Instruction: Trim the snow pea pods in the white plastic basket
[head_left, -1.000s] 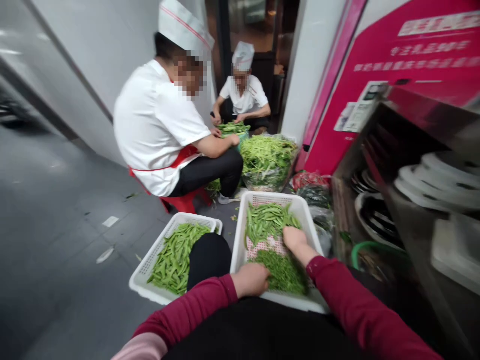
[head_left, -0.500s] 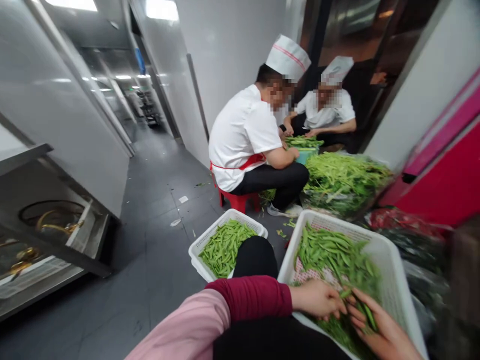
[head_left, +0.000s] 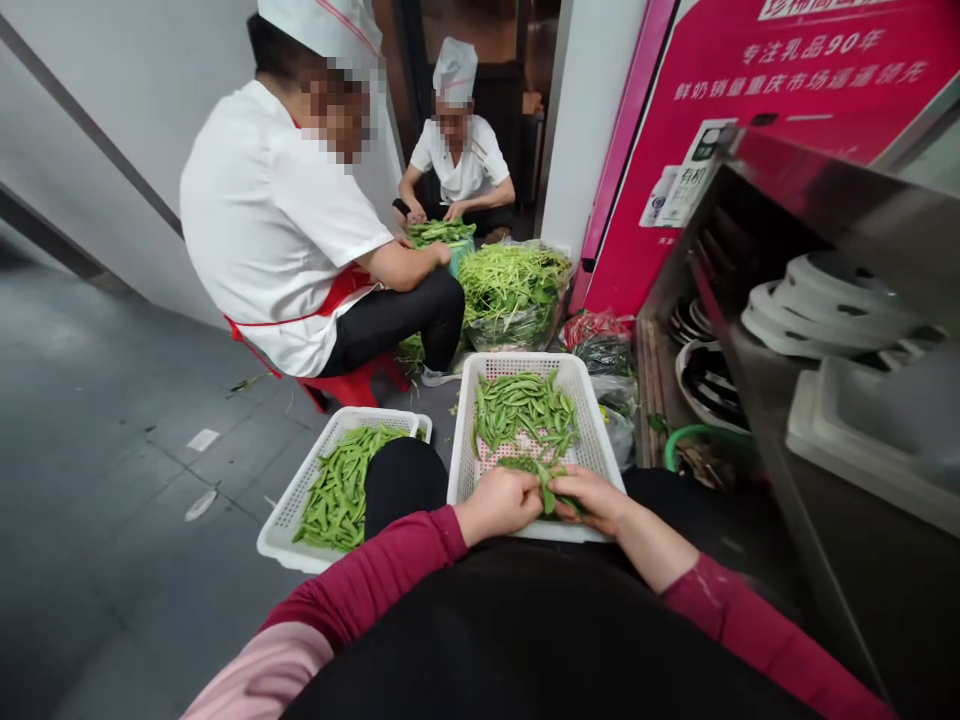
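Note:
My left hand (head_left: 504,503) pinches one end of a green pea pod (head_left: 547,492) over the near end of a white plastic basket (head_left: 594,405). My right hand (head_left: 594,496) curls round pods from the other side, its fingertips close to the left ones. Loose pea pods (head_left: 517,408) cover the far half of this basket, and small green bits (head_left: 523,464) lie near my hands. To the left, beside my knee, a second white basket (head_left: 295,490) holds a heap of pods (head_left: 341,490).
A co-worker (head_left: 277,220) sits on a red stool (head_left: 360,386) at the left; another person (head_left: 461,165) crouches behind. A bag of leafy greens (head_left: 517,285) stands beyond my basket. At the right are a metal shelf (head_left: 787,200) with stacked dishes and a green-rimmed basin (head_left: 686,436).
My view has swung right, bringing the shelf and pink panel into sight. Both hands stay together over the basket, working on pods.

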